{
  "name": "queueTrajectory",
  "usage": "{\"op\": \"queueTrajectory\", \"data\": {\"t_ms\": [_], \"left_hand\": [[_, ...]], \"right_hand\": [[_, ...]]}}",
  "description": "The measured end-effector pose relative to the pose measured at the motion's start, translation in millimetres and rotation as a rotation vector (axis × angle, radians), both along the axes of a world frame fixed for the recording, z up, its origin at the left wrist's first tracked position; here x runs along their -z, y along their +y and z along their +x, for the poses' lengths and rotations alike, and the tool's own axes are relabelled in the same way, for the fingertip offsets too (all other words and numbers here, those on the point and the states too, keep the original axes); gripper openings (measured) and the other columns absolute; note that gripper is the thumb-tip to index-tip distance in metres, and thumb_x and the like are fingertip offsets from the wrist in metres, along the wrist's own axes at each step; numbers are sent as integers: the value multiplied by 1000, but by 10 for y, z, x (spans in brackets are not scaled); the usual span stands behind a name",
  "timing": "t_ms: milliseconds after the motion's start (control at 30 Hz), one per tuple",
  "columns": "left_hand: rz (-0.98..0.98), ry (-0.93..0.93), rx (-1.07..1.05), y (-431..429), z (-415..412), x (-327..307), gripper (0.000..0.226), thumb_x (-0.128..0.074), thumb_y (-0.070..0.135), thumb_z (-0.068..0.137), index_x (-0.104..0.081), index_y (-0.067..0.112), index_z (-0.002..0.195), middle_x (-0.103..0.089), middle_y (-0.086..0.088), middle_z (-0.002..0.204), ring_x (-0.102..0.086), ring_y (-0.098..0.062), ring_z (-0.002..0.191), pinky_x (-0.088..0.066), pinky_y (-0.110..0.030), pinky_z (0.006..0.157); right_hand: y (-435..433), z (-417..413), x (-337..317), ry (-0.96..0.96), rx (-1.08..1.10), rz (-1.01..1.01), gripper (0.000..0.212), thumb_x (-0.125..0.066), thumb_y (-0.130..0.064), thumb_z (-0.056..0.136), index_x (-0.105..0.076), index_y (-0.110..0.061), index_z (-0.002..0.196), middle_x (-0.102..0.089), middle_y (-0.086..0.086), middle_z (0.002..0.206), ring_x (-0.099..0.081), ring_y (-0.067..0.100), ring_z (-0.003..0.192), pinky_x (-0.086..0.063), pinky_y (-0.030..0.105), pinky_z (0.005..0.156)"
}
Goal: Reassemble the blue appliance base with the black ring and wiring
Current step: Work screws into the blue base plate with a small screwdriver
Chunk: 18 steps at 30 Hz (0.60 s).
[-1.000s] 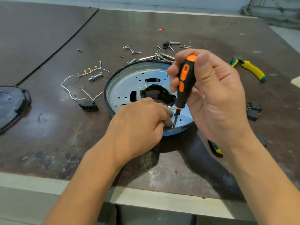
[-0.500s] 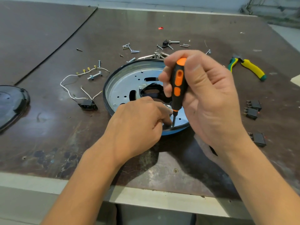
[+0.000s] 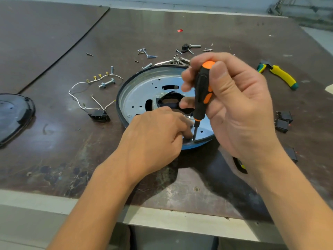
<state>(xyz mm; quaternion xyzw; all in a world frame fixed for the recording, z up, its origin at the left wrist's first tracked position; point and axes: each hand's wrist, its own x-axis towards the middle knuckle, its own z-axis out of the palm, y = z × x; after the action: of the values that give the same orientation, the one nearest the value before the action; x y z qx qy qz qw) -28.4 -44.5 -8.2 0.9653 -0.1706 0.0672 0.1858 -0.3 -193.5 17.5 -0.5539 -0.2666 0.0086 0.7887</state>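
The blue appliance base (image 3: 195,146) lies flat at mid-bench, its metal inner plate facing up, with the black ring (image 3: 119,105) seated round its rim. The right hand (image 3: 239,109) is clenched round the handle of an orange-and-black screwdriver (image 3: 202,91). The tool's long axis stands nearly upright, with the handle top leaning slightly toward the far edge and the tip set down at the near-right part of the rim. The left hand (image 3: 153,139) rests on the near part of the base with its fingers curled down just left of the tip. Whether they pinch a screw or only steady the rim cannot be told, as the contact point is hidden. The work point thus lies directly below the right hand and just beside the left fingertips. In my judgement a fastener is being driven there, and the shaft must stay in line with the hole or the tip may slip onto the left fingers. The wiring (image 3: 79,103), with its black socket (image 3: 99,115), lies loose on the bench to the left of the base. It does not touch the base, is nearer the left hand, and is not yet fitted. Loose screws (image 3: 147,53) lie beyond the base toward the far edge, and yellow pliers (image 3: 281,76) lie toward the right edge.
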Motion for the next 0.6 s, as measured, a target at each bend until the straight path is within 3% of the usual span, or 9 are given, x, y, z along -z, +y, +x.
{"op": "queueTrajectory", "data": {"t_ms": [67,133,200,233,267,367,467,533,600], "left_hand": [[-4,8,-8,5,7,12,44,-36,22,76,-75,36,91,-65,28,113,-52,0,107,-50,-32,74],[1,8,-9,8,10,21,45,-36,22,76,-74,36,93,-65,27,118,-52,0,110,-52,-33,76],[-4,8,-6,3,10,27,45,-36,22,76,-74,36,93,-66,26,118,-53,-1,108,-52,-34,77],[-12,3,-8,2,11,29,44,-35,22,75,-75,36,91,-66,26,117,-53,-1,107,-52,-35,76],[-18,-2,-12,2,12,30,44,-35,22,75,-75,36,90,-67,26,115,-54,-2,105,-52,-35,75],[-12,-4,-20,-2,14,30,44,-35,22,75,-75,36,89,-67,26,114,-54,-2,106,-49,-31,73],[-7,-2,-25,-2,14,24,44,-36,22,76,-74,37,91,-66,27,111,-53,0,105,-44,-27,69],[-7,6,-20,-7,16,20,44,-37,22,77,-74,38,93,-66,27,114,-54,0,106,-49,-30,72],[-7,16,-14,-4,14,20,44,-36,22,77,-74,37,94,-66,27,117,-54,-1,108,-52,-33,76]], "right_hand": [[6,-7,7,-34,56,13,7,-57,-3,97,-55,-7,102,-67,13,91,-68,30,86,-57,43,70],[9,12,16,-30,131,37,19,-64,0,91,-50,-10,96,-64,12,81,-66,28,70,-53,40,63],[13,26,11,-6,111,45,14,-61,-5,94,-48,-12,95,-58,11,74,-54,23,57,-42,36,57],[9,28,3,16,63,56,5,-54,-10,98,-50,-11,97,-57,10,75,-50,21,58,-37,36,57],[3,38,-3,54,25,72,9,-46,-16,101,-52,-10,101,-58,10,78,-48,21,61,-35,37,58],[-51,46,-21,118,-29,95,32,-33,-19,105,-60,-4,108,-60,13,88,-54,22,73,-44,38,66],[-39,21,-21,43,10,60,8,-51,-8,100,-58,-6,99,-65,13,90,-65,24,79,-55,42,71],[-23,21,-23,34,90,81,15,-63,1,91,-52,-10,92,-64,14,83,-67,26,70,-55,39,68],[-4,33,-17,41,92,89,17,-61,-1,91,-49,-13,90,-61,11,75,-59,22,60,-49,36,62]]}}
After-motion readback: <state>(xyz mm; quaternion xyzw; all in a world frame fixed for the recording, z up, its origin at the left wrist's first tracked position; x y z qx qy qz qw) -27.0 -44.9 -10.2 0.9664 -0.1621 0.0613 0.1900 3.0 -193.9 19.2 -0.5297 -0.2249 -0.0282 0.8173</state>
